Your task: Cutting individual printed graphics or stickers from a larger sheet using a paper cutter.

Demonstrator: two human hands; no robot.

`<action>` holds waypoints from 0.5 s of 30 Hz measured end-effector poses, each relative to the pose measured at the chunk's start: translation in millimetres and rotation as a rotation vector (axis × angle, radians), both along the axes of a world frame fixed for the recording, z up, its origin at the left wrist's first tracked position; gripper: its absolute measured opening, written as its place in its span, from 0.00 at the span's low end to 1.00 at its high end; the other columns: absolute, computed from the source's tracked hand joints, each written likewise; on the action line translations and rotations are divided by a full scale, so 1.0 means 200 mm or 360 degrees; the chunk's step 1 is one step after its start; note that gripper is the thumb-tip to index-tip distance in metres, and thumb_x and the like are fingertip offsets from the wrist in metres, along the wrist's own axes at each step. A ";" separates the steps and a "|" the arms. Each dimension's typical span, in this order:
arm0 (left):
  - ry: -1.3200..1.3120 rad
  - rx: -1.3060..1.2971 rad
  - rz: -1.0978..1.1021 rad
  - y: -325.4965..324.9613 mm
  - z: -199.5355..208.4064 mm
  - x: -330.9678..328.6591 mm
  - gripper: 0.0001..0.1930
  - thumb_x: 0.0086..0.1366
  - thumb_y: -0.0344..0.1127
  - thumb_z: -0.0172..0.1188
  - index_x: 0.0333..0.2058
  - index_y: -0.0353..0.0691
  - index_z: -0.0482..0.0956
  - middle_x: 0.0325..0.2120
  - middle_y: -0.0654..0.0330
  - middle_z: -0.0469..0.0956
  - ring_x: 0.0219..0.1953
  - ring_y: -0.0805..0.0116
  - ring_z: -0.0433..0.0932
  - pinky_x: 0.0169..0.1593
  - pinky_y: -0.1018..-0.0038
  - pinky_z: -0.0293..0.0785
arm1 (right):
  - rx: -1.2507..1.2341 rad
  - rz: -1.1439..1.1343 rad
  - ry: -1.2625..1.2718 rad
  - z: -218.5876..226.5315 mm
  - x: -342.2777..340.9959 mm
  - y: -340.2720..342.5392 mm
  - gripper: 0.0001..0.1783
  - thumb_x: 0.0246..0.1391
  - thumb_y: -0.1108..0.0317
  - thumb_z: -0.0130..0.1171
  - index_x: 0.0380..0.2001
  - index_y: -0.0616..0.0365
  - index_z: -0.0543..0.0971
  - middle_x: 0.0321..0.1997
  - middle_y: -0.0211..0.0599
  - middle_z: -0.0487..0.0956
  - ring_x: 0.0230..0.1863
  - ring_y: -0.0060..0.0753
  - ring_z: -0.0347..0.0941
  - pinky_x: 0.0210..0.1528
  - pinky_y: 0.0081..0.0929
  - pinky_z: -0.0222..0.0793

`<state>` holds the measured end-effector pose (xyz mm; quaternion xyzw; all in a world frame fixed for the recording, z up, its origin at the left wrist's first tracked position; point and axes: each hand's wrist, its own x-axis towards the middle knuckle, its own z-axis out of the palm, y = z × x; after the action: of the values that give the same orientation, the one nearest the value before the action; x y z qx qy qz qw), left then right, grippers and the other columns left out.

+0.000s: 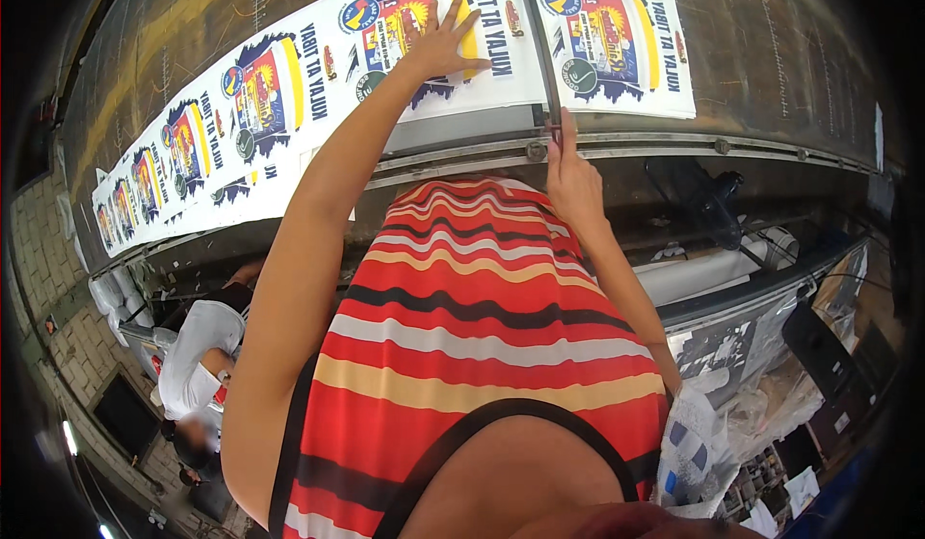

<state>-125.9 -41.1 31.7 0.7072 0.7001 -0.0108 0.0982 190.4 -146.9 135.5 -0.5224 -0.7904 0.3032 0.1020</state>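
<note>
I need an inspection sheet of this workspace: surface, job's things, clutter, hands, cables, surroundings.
Surface: long dark cutting table, scratched, with a metal rail along its near edge.
Job's things: printed strip of repeated colourful labels; one separate printed sheet to its right.
Clutter: white roll and bags under the table.
Hands: left hand flat on the strip; right hand grips a thin cutting tool at the gap.
Cables: nothing seen.
Surroundings: another person lower left, on a tiled floor.

print workshop — long printed banner strip (289, 86)
</note>
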 end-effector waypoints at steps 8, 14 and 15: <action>0.0058 -0.0089 -0.0035 -0.01 0.02 -0.01 0.59 0.47 0.86 0.51 0.73 0.69 0.42 0.76 0.56 0.36 0.74 0.35 0.36 0.65 0.23 0.31 | -0.0221 -0.0033 -0.0256 -0.09 0.00 0.00 0.36 0.70 0.56 0.42 0.74 0.51 0.45 0.26 0.57 0.81 0.29 0.66 0.78 0.33 0.54 0.72; 0.0017 -0.0047 -0.0034 0.00 0.01 -0.02 0.60 0.47 0.86 0.50 0.74 0.65 0.44 0.75 0.54 0.37 0.74 0.34 0.32 0.63 0.21 0.27 | -0.0797 -0.0277 0.1027 0.25 0.15 0.19 0.28 0.70 0.49 0.46 0.66 0.51 0.69 0.14 0.31 0.72 0.13 0.18 0.65 0.19 0.21 0.58; 0.0023 -0.0023 -0.0066 0.00 0.01 -0.02 0.60 0.47 0.86 0.50 0.74 0.65 0.44 0.75 0.54 0.37 0.74 0.34 0.32 0.63 0.21 0.27 | -0.0831 -0.0436 0.1222 0.19 0.13 0.26 0.26 0.70 0.49 0.45 0.57 0.57 0.76 0.13 0.31 0.71 0.11 0.18 0.62 0.16 0.20 0.55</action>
<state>-129.7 -41.2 34.0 0.7207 0.6859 -0.0228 0.0980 217.0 -95.7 174.0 -0.4803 -0.5170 0.6461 0.2910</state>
